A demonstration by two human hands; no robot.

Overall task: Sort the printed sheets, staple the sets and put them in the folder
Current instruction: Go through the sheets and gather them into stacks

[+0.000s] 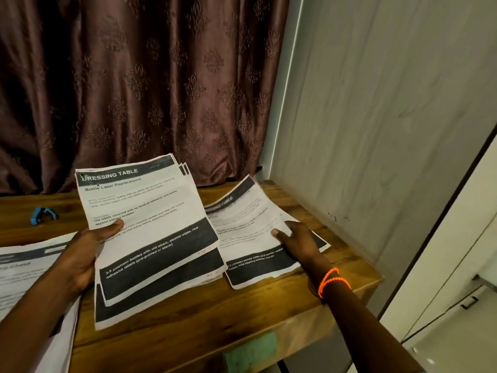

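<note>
Left hand is pinching the fanned set of printed sheets at its nine o'clock edge, thumb on top, fingers curled beneath. Right hand is lying with relaxed fingers on the second pile at three o'clock. Paper's looking light, floppy, slippery; gripping near the edge is probably keeping it together. The blue stapler is waiting at ten o'clock on the wooden table.

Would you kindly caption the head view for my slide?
Left hand holds a fanned set of sheets; right hand rests on a second set.
</note>
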